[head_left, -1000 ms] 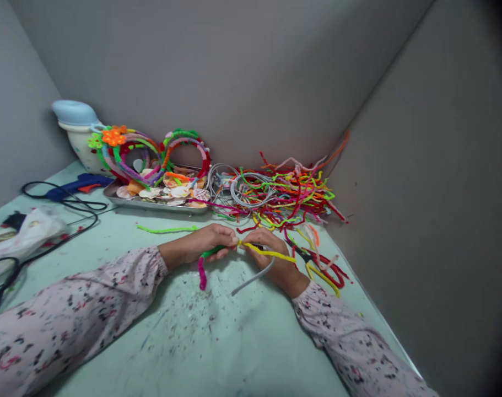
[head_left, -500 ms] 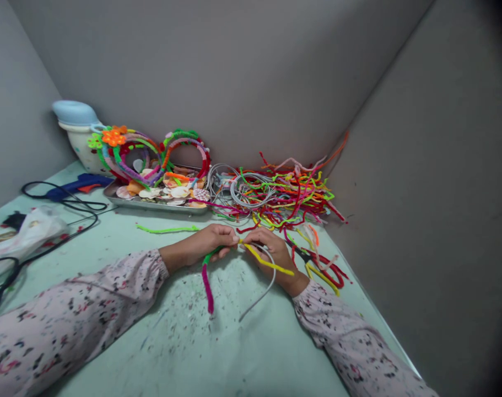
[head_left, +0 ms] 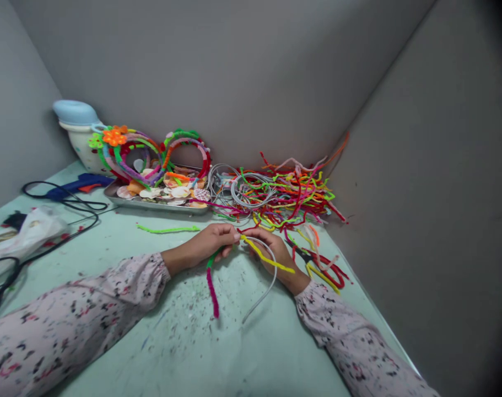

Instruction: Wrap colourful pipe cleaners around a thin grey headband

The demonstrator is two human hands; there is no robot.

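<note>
Pinching the wire (head_left: 271, 285) near the yellow stem (head_left: 262, 257) with the left grip (head_left: 217, 241), above the surface (head_left: 172, 342); cannot tell about the right grip (head_left: 271, 245). Best to wind snugly, turns touching.

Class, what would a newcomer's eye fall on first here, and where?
Probably the tangled heap of multicoloured fuzzy stems at the back of the pale green tabletop. Left of it, multicoloured fuzzy hoops rise above a silvery metal tray of pale seashells. At centre, a bright yellow fuzzy strip and a thin, curved grey wire stick out between the left hand and right hand.
</note>
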